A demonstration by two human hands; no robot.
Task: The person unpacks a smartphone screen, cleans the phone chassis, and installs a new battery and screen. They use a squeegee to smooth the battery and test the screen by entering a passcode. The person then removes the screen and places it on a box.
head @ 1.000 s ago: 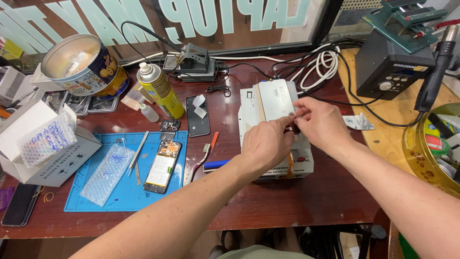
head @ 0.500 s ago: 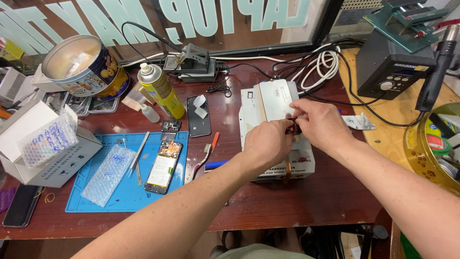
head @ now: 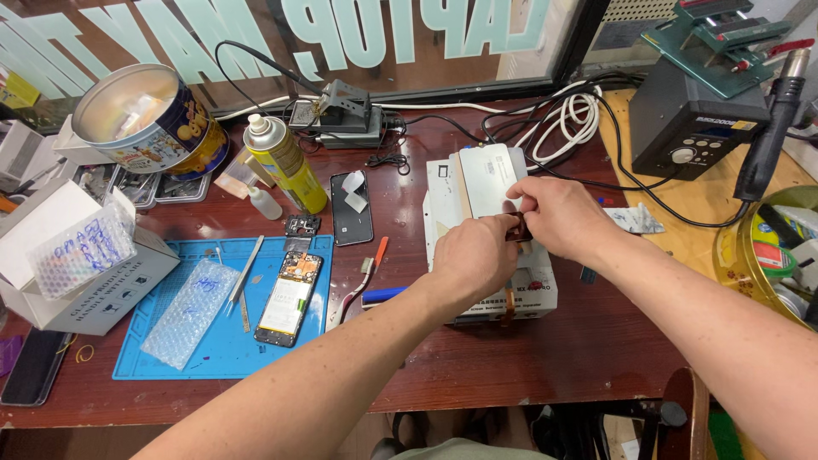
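A white box-shaped heating machine point(head: 443, 200) stands mid-bench with a pale phone panel point(head: 490, 175) lying on top. My left hand point(head: 473, 255) is closed at the panel's near end. My right hand point(head: 558, 217) meets it from the right, its forefinger resting on the panel. Between the fingertips of both hands sits a small dark piece point(head: 516, 228); what it is cannot be told. An amber strip point(head: 509, 302) hangs down the machine's front below my left hand.
On a blue mat point(head: 153, 362) left of the machine lie an opened phone point(head: 288, 298), tweezers point(head: 247, 273) and bubble wrap point(head: 187, 311). Behind stand a yellow spray can point(head: 285, 166), a round tin point(head: 149, 119) and a black phone point(head: 351, 209). A hot-air station point(head: 686, 128) and white cables point(head: 571, 119) are at the right.
Both hands stay at the panel on the machine. The point where the fingertips meet has slid slightly toward the panel's near end.
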